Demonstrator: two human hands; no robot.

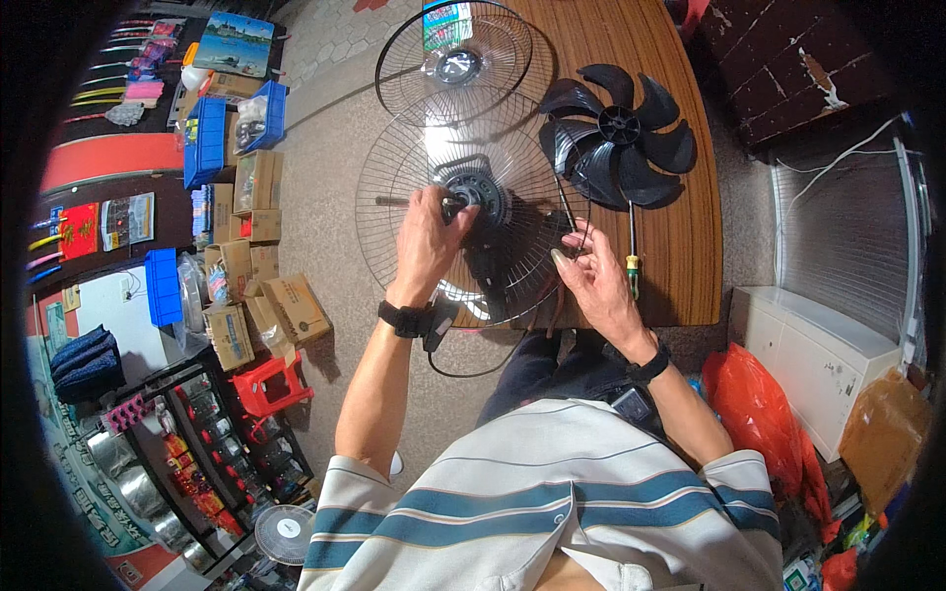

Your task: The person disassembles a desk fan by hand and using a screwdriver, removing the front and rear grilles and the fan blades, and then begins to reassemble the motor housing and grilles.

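Observation:
A round wire fan grille (394, 258) stands before me, with a dark motor hub (480, 192) at its middle. My left hand (431, 236) is closed at the hub, its thumb and fingers round a small dark part I cannot make out. A short dark rod (390, 201) juts out left of these fingers. My right hand (598, 281) is closed at the grille's right rim, thumb and fingertips on the wire. Farther right, a black fan blade (650, 148) lies on the wooden table (680, 281). A screwdriver (633, 266) with a green and yellow handle lies below the blade.
Beyond the first grille is a second wire grille (394, 64) with a shiny round centre. Cardboard boxes (296, 307), blue bins (205, 143) and a red stool (271, 386) stand on the left. A white cabinet (803, 340) and a red plastic bag (754, 414) are at my right.

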